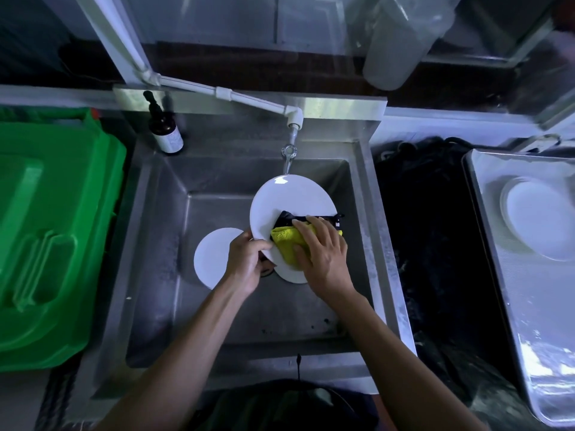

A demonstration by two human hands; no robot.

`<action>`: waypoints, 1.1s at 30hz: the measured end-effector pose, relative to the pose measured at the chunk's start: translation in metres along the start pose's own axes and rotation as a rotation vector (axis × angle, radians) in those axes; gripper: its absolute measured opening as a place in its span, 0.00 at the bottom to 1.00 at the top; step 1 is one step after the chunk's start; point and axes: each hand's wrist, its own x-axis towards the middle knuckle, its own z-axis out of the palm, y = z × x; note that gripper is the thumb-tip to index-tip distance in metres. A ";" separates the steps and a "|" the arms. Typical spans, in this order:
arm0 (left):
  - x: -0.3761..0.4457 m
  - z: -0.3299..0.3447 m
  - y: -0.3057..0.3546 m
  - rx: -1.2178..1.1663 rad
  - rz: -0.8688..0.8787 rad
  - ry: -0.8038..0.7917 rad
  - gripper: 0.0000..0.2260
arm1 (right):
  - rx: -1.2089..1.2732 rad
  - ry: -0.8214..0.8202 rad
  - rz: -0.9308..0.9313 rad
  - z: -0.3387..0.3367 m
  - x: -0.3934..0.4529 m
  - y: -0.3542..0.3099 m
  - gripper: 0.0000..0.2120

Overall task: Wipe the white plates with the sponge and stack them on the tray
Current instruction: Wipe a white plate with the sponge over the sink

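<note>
The plate [289,200] I hold is plain white, and my sponge [287,245] is bright yellow with a black side. The bin [53,228] is vivid green, the sink [161,275] dull speckled steel grey, the bottle [163,129] dark brown.

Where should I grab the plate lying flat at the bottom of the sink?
Grab the flat plate by its bare left rim, coming from the left. It lies flat on the sink floor, so slide your fingers under that edge; its right side is hidden behind the left hand gripping the held plate.
</note>
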 end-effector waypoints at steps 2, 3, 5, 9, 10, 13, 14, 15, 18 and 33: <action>0.001 -0.004 0.002 -0.002 0.016 -0.021 0.16 | -0.018 0.002 -0.015 -0.001 0.005 -0.001 0.22; 0.002 -0.005 0.002 0.004 0.020 -0.033 0.16 | -0.021 0.005 -0.010 -0.002 0.009 -0.001 0.22; 0.004 -0.007 0.002 0.021 0.020 -0.053 0.16 | -0.021 0.008 0.023 -0.004 0.018 -0.001 0.20; 0.005 -0.008 -0.005 0.099 -0.007 -0.069 0.13 | -0.034 0.023 0.120 -0.008 0.039 0.004 0.20; 0.004 -0.008 -0.009 0.111 -0.014 -0.074 0.13 | -0.047 0.027 0.137 -0.010 0.044 0.005 0.21; 0.003 -0.006 -0.017 0.141 -0.021 -0.084 0.13 | -0.057 0.039 0.167 -0.012 0.054 0.007 0.20; 0.003 -0.006 -0.018 0.145 -0.020 -0.092 0.13 | -0.059 0.041 0.168 -0.012 0.056 0.007 0.20; 0.002 -0.006 -0.019 0.145 -0.018 -0.099 0.13 | -0.059 0.043 0.164 -0.011 0.057 0.006 0.20; 0.001 -0.009 -0.019 0.144 -0.005 -0.109 0.15 | -0.039 0.041 0.149 -0.009 0.058 0.002 0.20; -0.010 -0.018 -0.015 0.115 0.080 -0.211 0.16 | 0.068 -0.052 -0.097 -0.002 0.029 -0.036 0.22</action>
